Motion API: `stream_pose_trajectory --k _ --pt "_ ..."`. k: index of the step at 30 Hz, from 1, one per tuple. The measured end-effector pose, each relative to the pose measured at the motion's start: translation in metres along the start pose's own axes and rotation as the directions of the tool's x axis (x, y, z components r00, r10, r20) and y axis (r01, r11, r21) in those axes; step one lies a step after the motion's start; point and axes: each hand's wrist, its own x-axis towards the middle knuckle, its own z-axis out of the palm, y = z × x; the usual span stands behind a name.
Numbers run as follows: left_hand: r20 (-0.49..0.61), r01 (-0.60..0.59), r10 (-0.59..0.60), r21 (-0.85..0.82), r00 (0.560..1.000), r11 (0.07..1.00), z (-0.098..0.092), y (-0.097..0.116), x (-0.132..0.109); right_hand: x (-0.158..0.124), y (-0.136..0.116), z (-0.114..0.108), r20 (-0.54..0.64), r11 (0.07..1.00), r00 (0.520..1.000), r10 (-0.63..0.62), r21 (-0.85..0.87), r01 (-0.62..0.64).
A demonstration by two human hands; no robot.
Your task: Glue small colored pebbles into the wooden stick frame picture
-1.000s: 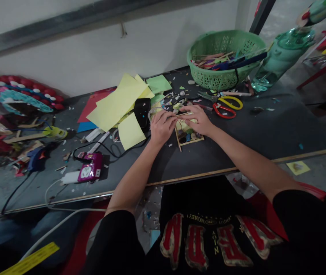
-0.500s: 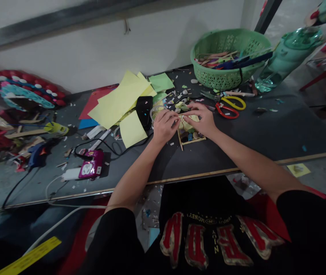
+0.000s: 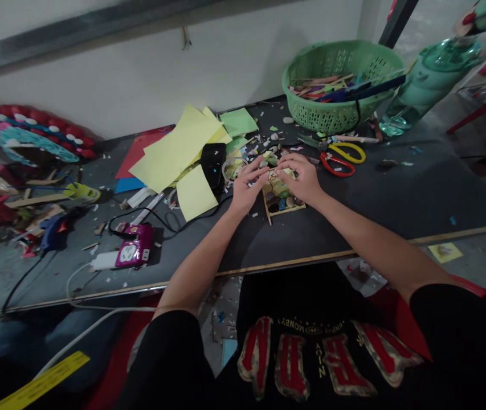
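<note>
A small stick-framed picture (image 3: 288, 212) lies on the dark table, with a yellow backing, thin brown lines and several coloured pebbles along its near edge. My left hand (image 3: 246, 185) is at its upper left corner, fingers stretched out and thumb apart. Over the upper right part, my right hand (image 3: 305, 179) curls its finger and thumb about the far edge of the picture. Both hands hide much of that far edge. Just beyond them lie pebbles and paper scraps, beside a clear round container (image 3: 233, 167).
Red-and-yellow scissors (image 3: 340, 165) lie right of my hands. Behind stands a green basket (image 3: 323, 117) of sticks, near a green bottle (image 3: 426, 85). Leftward are yellow paper sheets (image 3: 178, 145), a purple power adapter (image 3: 135, 247) with cables, and a blue glue gun (image 3: 52, 230).
My left fingers have spread from a pinch and stretched out at the frame's corner. My right thumb and finger have shifted slightly. The picture stays in place on the table.
</note>
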Motion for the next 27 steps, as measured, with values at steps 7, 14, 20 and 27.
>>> stream_pose_trajectory --k 7,14,20,27 --pt "0.016 0.004 -0.006 0.131 1.000 0.991 -0.004 -0.009 0.002 -0.001 0.001 0.000 0.004 1.000 1.000 -0.008 -0.021 0.008" --pt "0.067 -0.076 0.065 0.185 0.996 0.980 -0.004 0.000 0.003 -0.001 0.003 0.000 0.024 1.000 1.000 0.007 -0.021 -0.007" --pt "0.038 -0.082 0.077 0.165 0.996 0.983 -0.005 0.005 0.003 -0.001 0.002 -0.001 0.035 1.000 0.999 0.020 -0.021 -0.020" --pt "-0.021 -0.086 0.090 0.161 0.996 0.983 -0.002 0.005 0.004 -0.002 0.001 -0.002 0.014 0.998 0.999 -0.049 -0.024 0.050"
